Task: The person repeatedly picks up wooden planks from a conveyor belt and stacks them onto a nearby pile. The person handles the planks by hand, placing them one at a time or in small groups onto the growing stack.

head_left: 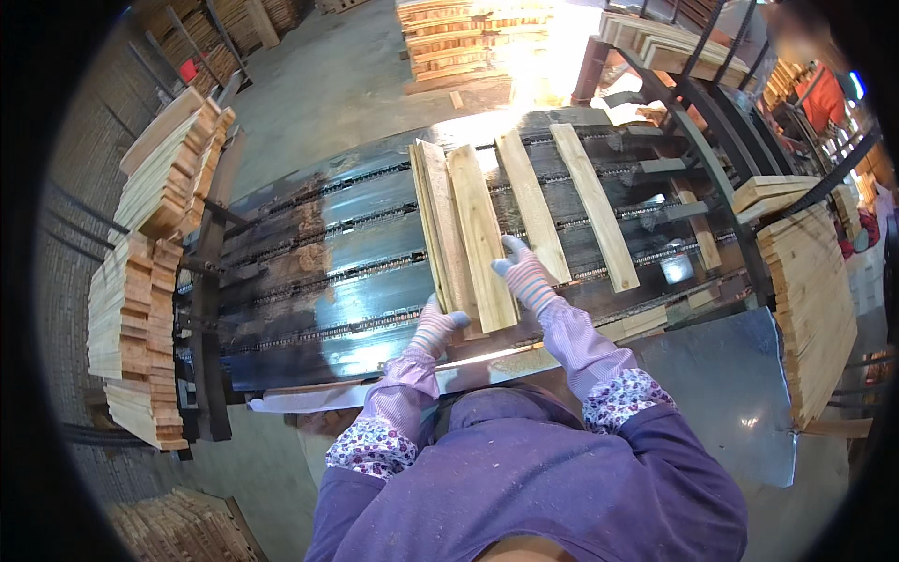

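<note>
My left hand [436, 328], in a striped glove with grey fingertips, closes around the near end of several narrow boards [433, 225] that stand close together. My right hand [526, 279], gloved alike, grips the right edge of a pale wooden board [481, 239] just right of that group. Its thumb lies over the board's edge, and its fingers are partly hidden. Farther right, two more boards, a middle one [532, 206] and an outer one [596, 208], lie apart on the dark metal conveyor table [375, 286].
Chains [365, 262] run across the table. Stacked boards stand on the left [136, 318] and right [810, 309]. A metal sheet [721, 375] lies at the near right. Behind are a lumber pile [473, 42] and, far right, a person in orange [824, 98].
</note>
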Tool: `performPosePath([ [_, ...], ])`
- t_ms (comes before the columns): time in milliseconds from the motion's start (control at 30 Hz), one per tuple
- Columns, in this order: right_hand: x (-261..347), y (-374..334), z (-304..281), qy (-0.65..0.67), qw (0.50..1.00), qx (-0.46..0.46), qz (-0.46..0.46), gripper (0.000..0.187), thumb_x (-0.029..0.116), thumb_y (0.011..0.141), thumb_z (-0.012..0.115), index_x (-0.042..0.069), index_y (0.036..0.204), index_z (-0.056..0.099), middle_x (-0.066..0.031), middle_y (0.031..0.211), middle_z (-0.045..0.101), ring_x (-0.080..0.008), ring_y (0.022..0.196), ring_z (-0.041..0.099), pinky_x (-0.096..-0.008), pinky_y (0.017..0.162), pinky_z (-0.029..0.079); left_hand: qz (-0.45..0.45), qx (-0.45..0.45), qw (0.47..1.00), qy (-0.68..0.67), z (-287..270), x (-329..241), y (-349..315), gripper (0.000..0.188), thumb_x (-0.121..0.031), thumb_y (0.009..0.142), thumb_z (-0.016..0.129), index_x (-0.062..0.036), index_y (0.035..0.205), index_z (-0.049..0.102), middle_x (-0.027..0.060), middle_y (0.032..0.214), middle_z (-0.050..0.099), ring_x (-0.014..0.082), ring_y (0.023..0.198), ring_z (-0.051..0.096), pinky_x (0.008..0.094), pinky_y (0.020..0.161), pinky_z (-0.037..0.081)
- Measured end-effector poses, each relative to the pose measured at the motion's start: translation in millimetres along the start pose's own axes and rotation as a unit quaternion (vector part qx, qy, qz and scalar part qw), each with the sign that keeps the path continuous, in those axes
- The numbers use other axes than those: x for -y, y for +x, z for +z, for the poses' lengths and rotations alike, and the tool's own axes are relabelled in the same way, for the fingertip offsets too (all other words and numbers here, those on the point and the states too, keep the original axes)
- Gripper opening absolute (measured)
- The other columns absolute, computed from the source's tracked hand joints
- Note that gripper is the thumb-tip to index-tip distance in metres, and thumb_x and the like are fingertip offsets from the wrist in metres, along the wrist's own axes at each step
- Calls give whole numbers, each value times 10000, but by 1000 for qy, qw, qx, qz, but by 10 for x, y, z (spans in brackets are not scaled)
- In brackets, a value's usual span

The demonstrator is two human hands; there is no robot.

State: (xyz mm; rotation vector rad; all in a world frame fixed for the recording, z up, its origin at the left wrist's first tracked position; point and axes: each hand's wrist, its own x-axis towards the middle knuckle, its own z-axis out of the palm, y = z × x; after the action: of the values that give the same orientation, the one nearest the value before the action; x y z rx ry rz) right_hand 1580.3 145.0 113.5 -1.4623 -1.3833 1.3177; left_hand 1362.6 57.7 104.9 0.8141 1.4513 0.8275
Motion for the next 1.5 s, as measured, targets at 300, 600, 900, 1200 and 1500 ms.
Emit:
performPosePath([
  [300,-123,9,30,301,930,165,129,537,76,939,588,19,1473,586,-66,1253,717,-183,1136,639,-338,1062,478,17,81,970,-227,99,-371,-473,947,-202,759,893,-94,1549,382,120,1288,635,262,1135,666,400,910,594],
  [600,-86,-134,13,273,952,85,110,450,20,1018,451,-2,1439,608,-99,1287,708,-191,1132,662,-306,1040,514,-107,136,970,-170,527,-939,-682,1049,-141,769,908,-219,1589,258,113,1224,650,263,992,708,403,760,639],
  [900,354,-269,-564,239,950,197,45,689,385,987,732,-37,1490,523,-123,1319,681,-190,1209,613,-332,1086,461,-42,71,979,-184,1009,-1104,-883,841,-182,788,903,-154,1480,425,103,1104,673,242,903,722,379,720,632],
  [1200,658,-391,-1439,343,906,238,68,564,141,954,647,35,1494,523,-87,1156,693,-159,950,686,-291,812,567,26,35,931,-363,1267,-1306,-2134,912,-223,767,848,4,1547,435,192,1339,650,316,1234,656,429,1051,554],
  [1500,541,-53,-1722,311,893,326,22,761,351,879,790,65,1518,489,-100,1144,682,-199,980,685,-364,809,619,296,-329,889,-119,1024,-2308,-3655,1079,-247,658,918,-95,1578,375,129,1232,668,249,1114,691,352,951,586],
])
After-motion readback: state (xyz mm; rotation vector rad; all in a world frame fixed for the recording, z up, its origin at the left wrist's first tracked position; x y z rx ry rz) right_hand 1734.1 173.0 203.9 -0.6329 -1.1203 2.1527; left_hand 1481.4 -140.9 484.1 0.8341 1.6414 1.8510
